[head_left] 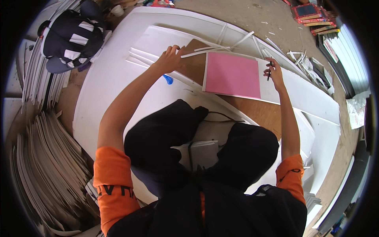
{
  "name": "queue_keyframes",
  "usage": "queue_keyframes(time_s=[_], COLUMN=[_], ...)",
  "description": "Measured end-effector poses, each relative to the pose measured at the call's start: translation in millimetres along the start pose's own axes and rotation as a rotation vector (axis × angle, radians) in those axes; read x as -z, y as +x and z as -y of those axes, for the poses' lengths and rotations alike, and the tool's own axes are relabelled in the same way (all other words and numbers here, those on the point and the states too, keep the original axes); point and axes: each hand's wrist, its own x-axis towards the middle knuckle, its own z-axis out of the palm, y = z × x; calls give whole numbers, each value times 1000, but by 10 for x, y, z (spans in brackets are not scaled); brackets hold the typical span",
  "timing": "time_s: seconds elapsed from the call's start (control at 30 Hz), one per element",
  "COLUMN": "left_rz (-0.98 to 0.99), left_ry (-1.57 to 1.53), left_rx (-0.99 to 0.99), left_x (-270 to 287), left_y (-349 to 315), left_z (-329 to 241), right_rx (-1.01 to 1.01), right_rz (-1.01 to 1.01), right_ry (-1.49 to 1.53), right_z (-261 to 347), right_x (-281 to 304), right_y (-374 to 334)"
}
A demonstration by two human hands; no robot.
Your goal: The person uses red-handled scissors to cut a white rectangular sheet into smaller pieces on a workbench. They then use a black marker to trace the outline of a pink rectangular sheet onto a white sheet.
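A pink rectangular sheet (pixel 232 76) with a white margin lies on a brown board (pixel 258 111) in front of me. My left hand (pixel 170 59) is at the board's far left part, its fingers bent and apart, close to the end of a thin white strip (pixel 197 53). Nothing shows in its grip. To the right of the pink sheet, my right hand (pixel 275 74) is closed around a slim black pen-like tool (pixel 269 71), held nearly upright above a white sheet. Its exact kind is too small to make out.
A large white panel (pixel 98 91) lies under everything. Cut white strips (pixel 242 39) are scattered beyond the board. A blue object (pixel 168 79) lies near my left forearm. Stacked sheets (pixel 51 166) stand at left, below a black-and-white bag (pixel 75 39). Red-edged books (pixel 314 17) lie far right.
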Motion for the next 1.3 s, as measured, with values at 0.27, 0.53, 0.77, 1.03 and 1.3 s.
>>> queue_keyframes(time_s=[0.27, 0.53, 0.77, 1.03, 1.3], left_rz=[-229, -707, -660, -615, -619], left_ry=[-516, -825, -790, -771, -792], left_rx=[271, 644, 483, 425, 438], left_x=[-620, -1632, -1762, -1779, -1826], left_y=[219, -139, -222, -188, -188], left_z=[-544, -1818, -1687, -1532, -1504], right_rx=[27, 92, 26, 12, 26], right_rz=[104, -241, -319, -329, -321], right_ry=[26, -668, -829, -744, -685], right_z=[-32, -1137, -1201, -1280, -1338], right_x=[-615, -585, -517, -489, -467], right_y=[-63, -219, -358, -277, -264])
